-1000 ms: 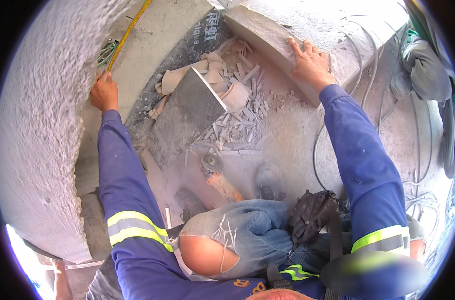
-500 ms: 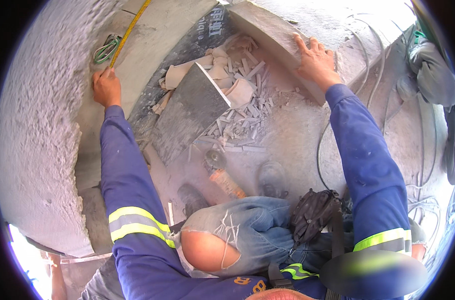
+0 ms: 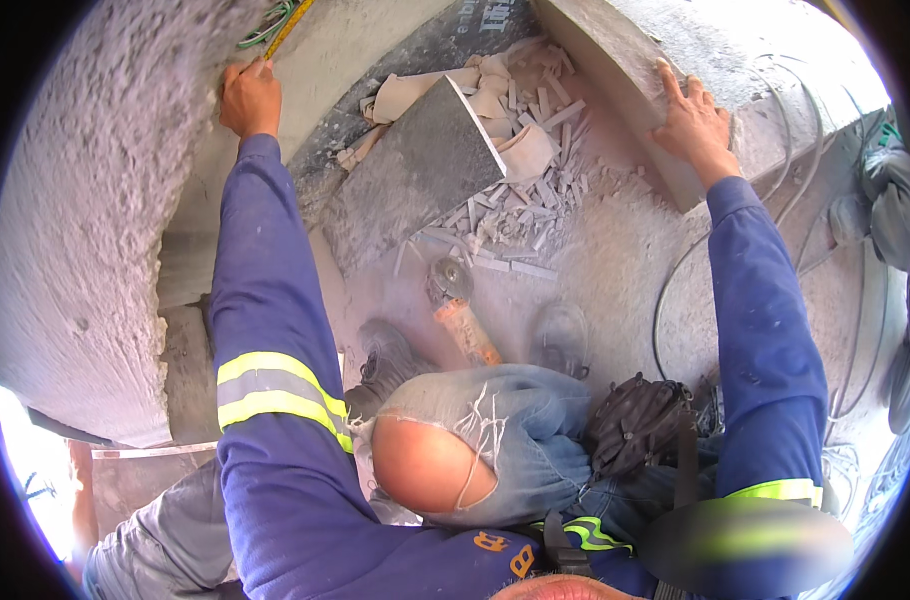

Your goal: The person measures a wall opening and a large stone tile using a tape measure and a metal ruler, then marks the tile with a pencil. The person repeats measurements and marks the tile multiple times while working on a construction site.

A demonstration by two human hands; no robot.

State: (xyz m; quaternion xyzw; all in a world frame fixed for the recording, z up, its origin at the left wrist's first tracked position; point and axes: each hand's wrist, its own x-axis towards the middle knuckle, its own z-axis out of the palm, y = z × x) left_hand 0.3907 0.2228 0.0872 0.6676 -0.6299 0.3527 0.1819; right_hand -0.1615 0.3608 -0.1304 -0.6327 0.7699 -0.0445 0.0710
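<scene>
Dusty floor [image 3: 605, 275] bears rubble [image 3: 535, 190], slab [image 3: 420, 165], grinder [image 3: 465, 330]. Left fingers [image 3: 250, 78] pinch tape [image 3: 289, 28]; right fingers [image 3: 696, 94], empty, spread on block [image 3: 620, 85].

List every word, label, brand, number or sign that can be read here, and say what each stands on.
Wording is described, not copied.
Dark sheet: large pale lettering, partly cut off at the picture's top.
Blue jacket: orange characters on the chest.
Yellow measuring tape: markings too small to read.
Orange grinder: body marks too blurred to read.
</scene>
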